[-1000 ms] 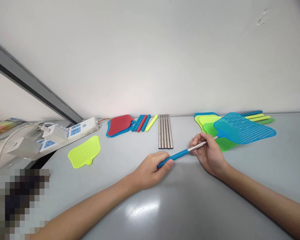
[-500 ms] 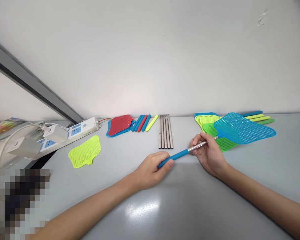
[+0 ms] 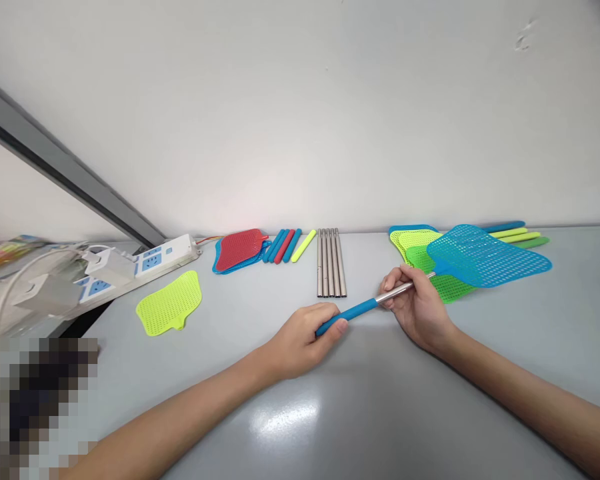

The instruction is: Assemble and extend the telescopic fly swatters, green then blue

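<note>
- blue swatter (image 3: 400, 291) aslant over table (image 3: 380, 413), near five rods (image 3: 331, 263)
- left hand (image 3: 305, 341) curled round its grip (image 3: 355, 314)
- right hand (image 3: 423, 310) pinching its shaft (image 3: 391, 295), mesh head (image 3: 490, 257) partly hiding green swatter (image 3: 421, 257)

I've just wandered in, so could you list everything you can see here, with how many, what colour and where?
Held swatter: one, blue with silver rod, between the hands
Lying swatters: at least three, blue, yellow, green, right, partly hidden
Metal rods: five, silver, centre, near wall
Loose grips: five, three blue, one red, one yellow, left of rods
Stacked mesh heads: count unclear, red over blue, left of grips
Loose mesh head: one, yellow, left
Power strip: at least one, white and blue, left
Adapters: two, white, on strip
Packets: count unclear, multicoloured, far left
Beam: one, grey, upper left
Table: one, grey, below
Wall: one, whitish, behind
Left hand: one, bare, on swatter's handle
Right hand: one, bare, on its rod
</note>
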